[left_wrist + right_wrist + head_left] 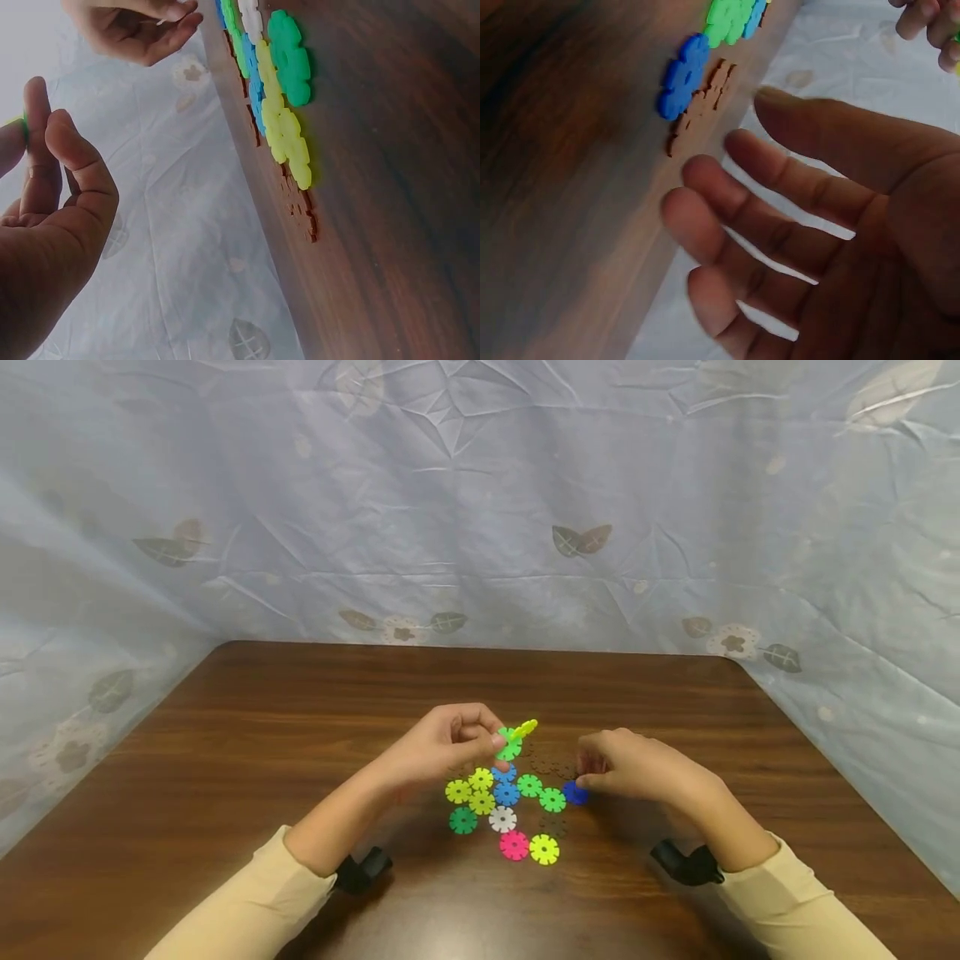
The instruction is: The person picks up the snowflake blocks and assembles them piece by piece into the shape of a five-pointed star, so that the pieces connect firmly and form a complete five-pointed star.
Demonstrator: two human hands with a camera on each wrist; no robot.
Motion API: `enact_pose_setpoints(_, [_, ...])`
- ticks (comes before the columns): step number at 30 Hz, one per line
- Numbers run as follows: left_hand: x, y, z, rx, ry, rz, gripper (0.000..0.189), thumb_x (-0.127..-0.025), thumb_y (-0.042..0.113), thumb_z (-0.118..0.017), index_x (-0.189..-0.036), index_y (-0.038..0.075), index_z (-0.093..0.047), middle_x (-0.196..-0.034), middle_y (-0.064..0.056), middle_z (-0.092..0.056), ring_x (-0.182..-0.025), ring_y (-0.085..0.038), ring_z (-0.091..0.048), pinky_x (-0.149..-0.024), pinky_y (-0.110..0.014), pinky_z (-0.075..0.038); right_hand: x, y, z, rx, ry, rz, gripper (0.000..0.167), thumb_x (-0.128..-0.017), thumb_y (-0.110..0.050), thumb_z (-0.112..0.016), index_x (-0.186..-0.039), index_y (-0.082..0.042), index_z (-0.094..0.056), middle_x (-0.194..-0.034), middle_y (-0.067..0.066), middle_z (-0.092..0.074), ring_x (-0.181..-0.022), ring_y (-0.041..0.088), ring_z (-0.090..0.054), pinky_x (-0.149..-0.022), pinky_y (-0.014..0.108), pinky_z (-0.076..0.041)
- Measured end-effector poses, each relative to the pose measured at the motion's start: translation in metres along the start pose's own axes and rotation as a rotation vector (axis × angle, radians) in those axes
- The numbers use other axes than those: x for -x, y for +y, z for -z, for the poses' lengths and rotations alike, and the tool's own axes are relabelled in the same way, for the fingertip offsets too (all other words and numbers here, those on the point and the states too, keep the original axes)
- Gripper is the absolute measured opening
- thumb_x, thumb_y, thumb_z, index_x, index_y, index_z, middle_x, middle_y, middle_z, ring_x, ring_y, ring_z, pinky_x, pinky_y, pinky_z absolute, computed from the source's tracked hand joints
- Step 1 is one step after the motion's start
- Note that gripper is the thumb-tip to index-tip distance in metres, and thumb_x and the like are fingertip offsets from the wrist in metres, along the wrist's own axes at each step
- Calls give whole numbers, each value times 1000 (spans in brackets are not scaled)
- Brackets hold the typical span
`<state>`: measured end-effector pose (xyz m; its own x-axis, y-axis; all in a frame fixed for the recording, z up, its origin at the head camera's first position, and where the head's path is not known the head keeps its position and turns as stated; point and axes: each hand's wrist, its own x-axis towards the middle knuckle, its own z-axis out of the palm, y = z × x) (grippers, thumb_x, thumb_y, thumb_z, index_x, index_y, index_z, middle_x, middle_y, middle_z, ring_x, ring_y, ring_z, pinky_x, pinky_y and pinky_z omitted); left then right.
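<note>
Left hand (442,747): you pinch a green disc (510,747) touching a yellow disc (528,727), above the table (300,710).
Right hand (637,766): your grip is wide, fingers loosely bent, near the dark blue disc (576,792).

Head view looks down, wrist views nearer, sharing the table (465,902).

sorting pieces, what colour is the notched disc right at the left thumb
That notched disc is bright green, clearest in the head view.
</note>
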<state>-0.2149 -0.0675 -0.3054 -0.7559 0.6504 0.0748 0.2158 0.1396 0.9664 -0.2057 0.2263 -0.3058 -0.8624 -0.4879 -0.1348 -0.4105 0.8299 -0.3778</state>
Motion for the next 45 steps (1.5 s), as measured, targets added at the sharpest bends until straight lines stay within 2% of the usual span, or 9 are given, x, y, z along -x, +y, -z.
enact_pose_setpoints(5, [-1,2,1,-5,22,3,20,-106,15,-60,-119,0,-63,-89,-9,-78,-105,-40,-77,-81,-32,-61,-5,-2,-7,16,-54,-74,20,-94,-30,-79,-95,-14,-67,-83,-4,-65,-73,10,-57,-66,29,-48])
enact_pose_setpoints(9, [-1,3,2,8,29,13,20,-106,14,-61,-120,0,-62,-94,-15,-78,-106,-39,-77,-92,-46,-63,-8,-5,-12,47,-64,-131,24,-94,-33,-80,-99,-14,-66,-82,-3,-63,-72,12,-55,-64,30,-45])
enact_pose_setpoints(15, [-2,2,2,12,30,20,20,-106,14,-60,-120,-1,-62,-93,-9,-79,-105,-37,-78,-95,-51,-62,-10,-6,-16,62,-50,-129,24,-93,-30,-80,-98,-13,-64,-81,-2,-60,-72,12,-54,-63,30,-43])
enact_pose_setpoints(20, [-3,2,1,14,30,27,19,-106,13,-60,-120,0,-62,-93,-10,-79,-106,-38,-77,-85,-38,-63,-10,-1,-16,6,-55,-87,23,-94,-25,-80,-95,-12,-61,-82,0,-58,-73,13,-52,-64,29,-42])
enact_pose_setpoints(23, [-4,1,0,8,29,26,19,-106,14,-60,-119,0,-62,-95,-15,-78,-105,-36,-78,-73,-28,-57,-11,2,-16,-31,-57,-52,24,-93,-24,-80,-96,-10,-61,-84,0,-60,-75,12,-53,-66,28,-45])
enact_pose_setpoints(27, [-6,0,0,21,20,16,18,-106,13,-60,-119,0,-62,-96,-20,-77,-105,-36,-78,-69,-24,-53,-11,5,-15,-37,-28,11,20,-94,-18,-79,-94,-11,-60,-83,-2,-61,-74,10,-52,-66,26,-45])
enact_pose_setpoints(34, [-9,-2,-1,46,6,14,18,-106,12,-60,-118,-1,-61,-86,0,-77,-104,-35,-78,-64,-22,-47,-11,7,-16,-38,0,52,15,-96,-13,-77,-97,-10,-62,-84,-2,-63,-74,8,-54,-68,25,-47])
enact_pose_setpoints(39, [-9,-2,-1,40,2,17,18,-106,13,-60,-118,0,-62,-85,0,-78,-104,-35,-78,-63,-22,-44,-11,5,-18,-57,-42,30,23,-95,-23,-79,-105,-9,-64,-90,-1,-65,-79,9,-56,-70,27,-48])
enact_pose_setpoints(45, [-9,-3,0,36,-1,18,18,-106,13,-60,-118,0,-61,-83,4,-77,-105,-36,-78,-63,-22,-45,-13,6,-19,-54,-47,38,21,-94,-22,-79,-100,-11,-63,-88,-1,-62,-77,10,-53,-68,26,-45])
